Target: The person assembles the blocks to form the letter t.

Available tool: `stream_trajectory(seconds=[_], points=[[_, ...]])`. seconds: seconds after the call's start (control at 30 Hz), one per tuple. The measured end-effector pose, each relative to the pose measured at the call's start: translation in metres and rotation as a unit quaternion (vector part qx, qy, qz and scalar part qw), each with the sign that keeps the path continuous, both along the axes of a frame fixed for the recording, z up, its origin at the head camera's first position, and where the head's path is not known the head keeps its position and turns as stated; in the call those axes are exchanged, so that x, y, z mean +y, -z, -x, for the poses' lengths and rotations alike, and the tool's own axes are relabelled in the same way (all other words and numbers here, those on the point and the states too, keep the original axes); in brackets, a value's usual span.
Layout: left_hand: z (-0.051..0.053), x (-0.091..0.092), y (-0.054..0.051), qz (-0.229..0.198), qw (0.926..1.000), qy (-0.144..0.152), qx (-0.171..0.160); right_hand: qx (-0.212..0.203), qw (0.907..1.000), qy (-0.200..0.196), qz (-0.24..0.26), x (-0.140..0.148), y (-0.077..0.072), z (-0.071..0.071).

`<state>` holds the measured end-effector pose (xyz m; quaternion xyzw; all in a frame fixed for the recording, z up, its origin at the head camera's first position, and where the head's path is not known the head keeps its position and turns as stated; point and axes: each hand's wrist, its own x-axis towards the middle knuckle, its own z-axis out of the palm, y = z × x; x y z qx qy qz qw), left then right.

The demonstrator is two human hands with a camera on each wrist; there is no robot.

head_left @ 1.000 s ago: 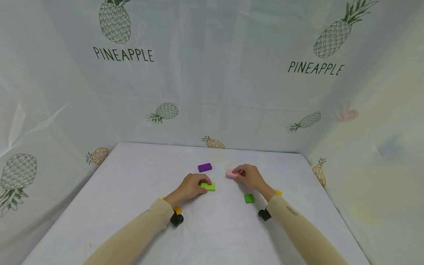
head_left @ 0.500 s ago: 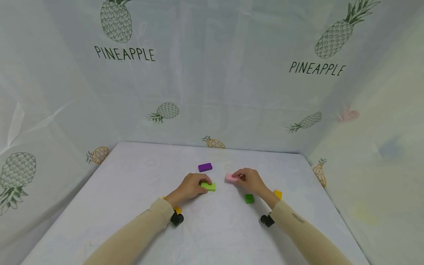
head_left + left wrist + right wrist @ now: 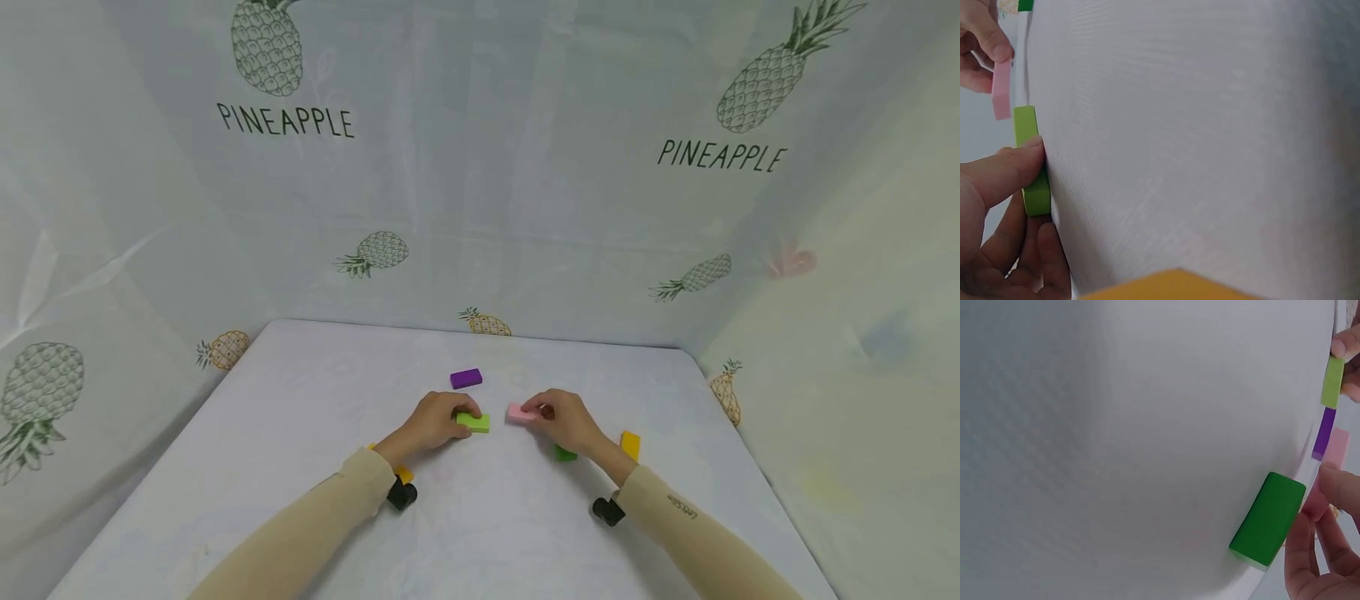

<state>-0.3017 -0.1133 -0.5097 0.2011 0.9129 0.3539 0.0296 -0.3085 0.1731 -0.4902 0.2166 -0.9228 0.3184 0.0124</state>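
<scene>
Between the thumb and fingers of my left hand [image 3: 432,422] is a lime green block [image 3: 473,422], which sits on the white table; the left wrist view shows the pinch closely. My right hand [image 3: 566,421] pinches a pink block [image 3: 522,413] by its right end. In both wrist views this pink block [image 3: 1001,90] appears raised a little off the tabletop. A small gap separates it from the lime block in the head view. Partly hidden behind my right hand lies a dark green block [image 3: 1269,519].
A purple block [image 3: 466,378] lies farther back on the table [image 3: 360,358]. One yellow block [image 3: 630,445] is beside my right wrist. Yellow pieces [image 3: 404,474] show around my left wrist, mostly covered by it. Pineapple-print cloth [image 3: 480,192] surrounds the table.
My right hand has brought the pink block nearer to me and slightly left, down level with the lime block. It now covers part of the dark green block. My left hand stays put.
</scene>
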Motion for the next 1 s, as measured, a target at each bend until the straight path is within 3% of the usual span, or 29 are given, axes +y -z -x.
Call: stream_trajectory(seconds=[1.0], points=[[-0.003, 0.0, -0.002, -0.007, 0.9999, 0.003, 0.008, 0.022, 0.9981, -0.057, -0.005, -0.014, 0.003, -0.01]])
